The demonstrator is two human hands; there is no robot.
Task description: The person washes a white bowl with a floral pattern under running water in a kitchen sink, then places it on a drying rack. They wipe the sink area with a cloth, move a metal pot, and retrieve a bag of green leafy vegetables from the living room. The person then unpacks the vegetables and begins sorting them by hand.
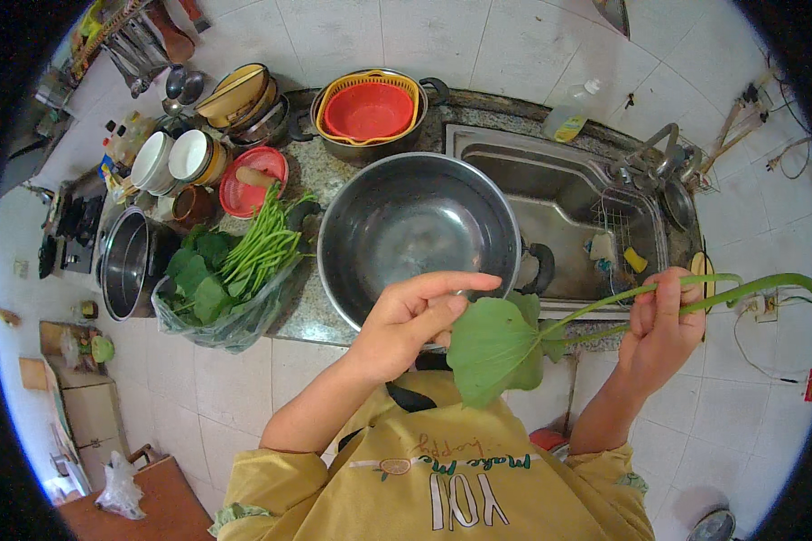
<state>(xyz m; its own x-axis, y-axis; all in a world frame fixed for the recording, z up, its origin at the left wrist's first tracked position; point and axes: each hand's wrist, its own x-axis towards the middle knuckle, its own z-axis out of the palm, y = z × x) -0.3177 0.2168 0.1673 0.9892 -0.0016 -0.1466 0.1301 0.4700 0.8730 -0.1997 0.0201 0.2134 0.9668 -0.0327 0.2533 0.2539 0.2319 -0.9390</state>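
My right hand (660, 335) is closed around two long green stalks, which run out past it to the right. Broad green leaves (492, 347) hang at the stalks' left end, in front of my apron. Beside them is my left hand (406, 323), its index finger and thumb stretched out and apart, with the thumb tip at the leaf's edge. The other left fingers are partly hidden. Just beyond my hands a large steel pot (415, 225) stands on the counter, with nothing in it that I can make out.
A plastic bag (235, 334) of leaves and green stems (266, 239) sits left of the pot. Behind are a red basin (253, 180) and a pot with a red basket (370, 110). The steel sink (537, 207) holds a wire rack and yellow sponge (635, 260). Bowls (189, 155) stand far left.
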